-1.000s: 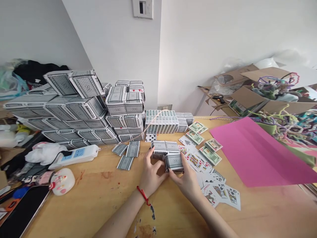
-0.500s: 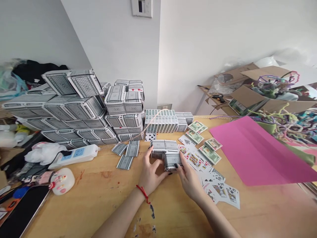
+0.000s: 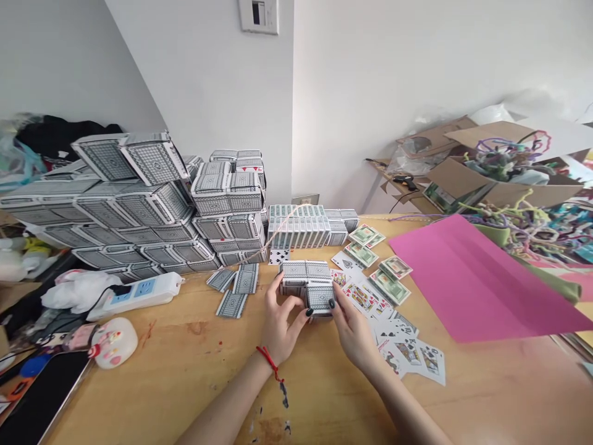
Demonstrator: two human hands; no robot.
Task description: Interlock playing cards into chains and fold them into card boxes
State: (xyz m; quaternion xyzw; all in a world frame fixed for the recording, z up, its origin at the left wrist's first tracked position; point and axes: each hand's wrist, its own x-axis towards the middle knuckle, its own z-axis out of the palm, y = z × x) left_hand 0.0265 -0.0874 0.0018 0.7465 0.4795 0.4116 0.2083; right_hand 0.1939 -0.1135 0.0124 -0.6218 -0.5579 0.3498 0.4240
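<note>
Each grip, left hand [image 3: 280, 324] and right hand [image 3: 354, 332], clamps the card block [image 3: 319, 296]; box [image 3: 463, 176] holds pipe cleaners [image 3: 504, 154].

Pale wooden table [image 3: 194, 364], scuffed and paint-stained near the front edge. Bears a tall wall of grey-backed card blocks [image 3: 139, 210] at the back left, with a row of upright decks [image 3: 299, 225] just beside it. Holds a small card block [image 3: 308, 281] near the middle, a few face-down cards [image 3: 234, 287] to its left, face-up cards [image 3: 410, 352] spread to its right. Carries green note bundles [image 3: 386, 278] beyond those, near a large pink sheet [image 3: 472, 278]. Shows a white power strip [image 3: 139, 293], a round white toy [image 3: 113, 342] and a black screen [image 3: 41, 395] along the left.
</note>
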